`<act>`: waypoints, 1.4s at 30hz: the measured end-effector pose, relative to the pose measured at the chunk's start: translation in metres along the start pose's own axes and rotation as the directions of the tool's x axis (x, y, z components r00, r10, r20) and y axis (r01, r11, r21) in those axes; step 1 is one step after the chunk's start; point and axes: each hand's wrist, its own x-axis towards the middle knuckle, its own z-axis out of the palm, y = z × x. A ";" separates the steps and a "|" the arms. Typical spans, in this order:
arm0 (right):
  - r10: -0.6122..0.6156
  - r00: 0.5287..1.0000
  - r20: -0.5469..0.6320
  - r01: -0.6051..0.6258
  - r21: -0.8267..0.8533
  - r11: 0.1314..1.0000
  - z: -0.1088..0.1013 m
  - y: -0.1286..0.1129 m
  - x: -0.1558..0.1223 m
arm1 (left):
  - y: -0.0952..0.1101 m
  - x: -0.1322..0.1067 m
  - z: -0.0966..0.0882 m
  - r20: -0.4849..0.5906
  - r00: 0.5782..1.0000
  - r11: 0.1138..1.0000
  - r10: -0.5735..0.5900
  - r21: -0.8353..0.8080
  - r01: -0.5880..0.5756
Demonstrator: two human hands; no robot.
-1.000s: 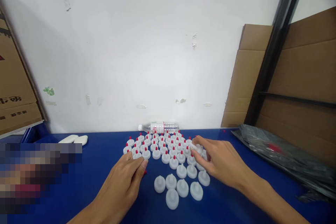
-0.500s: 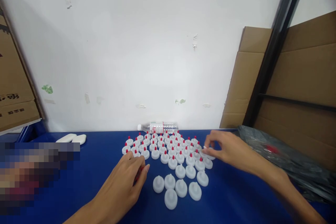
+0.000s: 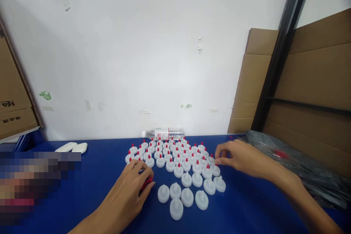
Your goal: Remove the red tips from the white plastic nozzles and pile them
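Note:
Many round white plastic lids (image 3: pixel 186 180) with pointed nozzles stand on the blue table (image 3: pixel 104 175). Small red caps (image 3: pixel 179 165) top the nozzles of the farther ones; the several nearest lids have plain white nozzles. My left hand (image 3: pixel 134 182) is curled closed around red caps (image 3: pixel 147 182) at the left front of the group, partly hidden by its fingers. At the right edge, my right hand (image 3: pixel 229 157) pinches with thumb and forefinger at the red tip of a lid (image 3: pixel 215 170); the fingertips partly cover it.
Behind the lids a clear labelled bottle (image 3: pixel 164 134) lies by the wall. Two white rounded objects (image 3: pixel 79 148) rest at the back left. Dark plastic sheeting (image 3: pixel 290 164) lies at right, below cardboard (image 3: pixel 312 84) and a black metal post (image 3: pixel 270 91). A tiny red piece (image 3: pixel 230 137) is near the back edge.
My right hand has moved slightly nearer to me. The lid below its fingers now shows a red tip, and a plain lid stands at the right front where bare table was. My left hand stays about still.

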 end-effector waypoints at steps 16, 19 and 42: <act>-0.224 0.925 -0.307 0.207 -0.085 0.975 0.013 -0.035 -0.001 | 0.015 0.002 -0.017 -0.054 0.998 0.999 0.036 0.028 -0.034; -0.443 0.861 -0.251 0.441 -0.066 0.895 0.029 -0.065 -0.005 | 0.027 -0.002 -0.023 -0.155 0.981 0.993 0.118 0.018 -0.117; -0.727 0.488 -0.484 0.700 -0.280 0.656 0.071 -0.119 -0.013 | 0.037 -0.008 -0.006 -0.224 0.891 0.916 0.396 0.030 -0.399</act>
